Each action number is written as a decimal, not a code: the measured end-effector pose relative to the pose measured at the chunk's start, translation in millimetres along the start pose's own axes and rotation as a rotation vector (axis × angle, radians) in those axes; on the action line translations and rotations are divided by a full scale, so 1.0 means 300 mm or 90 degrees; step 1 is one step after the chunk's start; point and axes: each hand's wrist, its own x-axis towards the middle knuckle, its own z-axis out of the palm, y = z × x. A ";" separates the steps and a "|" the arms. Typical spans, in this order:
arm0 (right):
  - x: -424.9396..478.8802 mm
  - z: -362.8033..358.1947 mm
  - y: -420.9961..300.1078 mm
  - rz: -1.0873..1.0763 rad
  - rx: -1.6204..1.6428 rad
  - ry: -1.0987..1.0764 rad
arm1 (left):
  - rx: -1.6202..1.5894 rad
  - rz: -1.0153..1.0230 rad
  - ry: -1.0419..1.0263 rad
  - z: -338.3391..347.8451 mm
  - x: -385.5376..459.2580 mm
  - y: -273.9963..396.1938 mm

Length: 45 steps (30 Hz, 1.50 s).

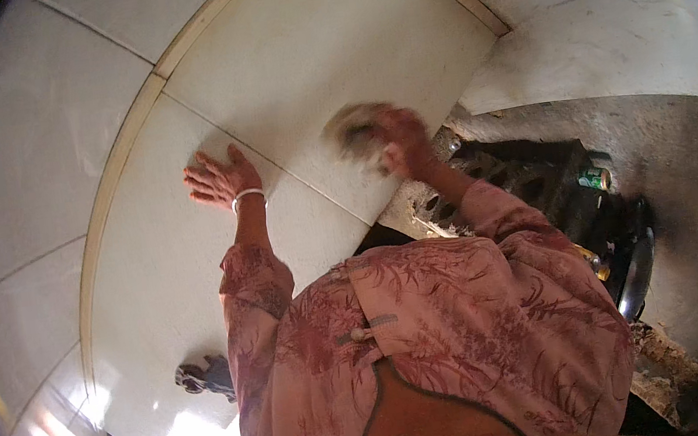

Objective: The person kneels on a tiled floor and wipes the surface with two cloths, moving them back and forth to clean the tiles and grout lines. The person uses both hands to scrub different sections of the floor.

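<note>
My left hand [222, 176], with a white bangle at the wrist, rests with its fingers spread on a pale tiled surface [150, 264]. Right of it, beyond a tile joint, my right hand [403, 138] holds a bunched greyish-brown cloth [356, 130] against the same surface. Both the hand and the cloth are blurred, and the cloth's exact shape cannot be told. A dark crumpled cloth [206, 376] lies on the tiles beside my left sleeve.
A beige strip [115, 153] edges the surface below tiled walls. At the right, over a rough floor [682, 187], are dark blocks with holes [525, 178], a green can [594, 179], a shiny dark round object [639, 272] and a broken rough piece [667, 374].
</note>
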 end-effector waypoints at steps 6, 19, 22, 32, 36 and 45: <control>0.058 -0.127 0.667 0.543 -0.332 0.236 | -0.004 0.052 0.023 0.002 -0.011 0.030; 0.335 0.139 0.119 0.056 0.003 0.155 | 0.018 0.087 0.071 0.007 0.003 0.020; 0.223 -0.028 0.343 0.294 -0.074 0.136 | 0.036 0.085 0.088 0.034 0.002 -0.025; 0.785 0.034 0.653 0.523 -0.243 0.231 | 0.053 0.111 0.081 0.032 0.017 -0.006; 0.795 0.139 0.394 0.269 -0.103 0.094 | 0.042 0.102 0.071 0.025 0.012 0.001; 0.390 -0.066 0.696 0.519 -0.389 0.262 | 0.038 0.126 0.073 0.040 0.003 -0.030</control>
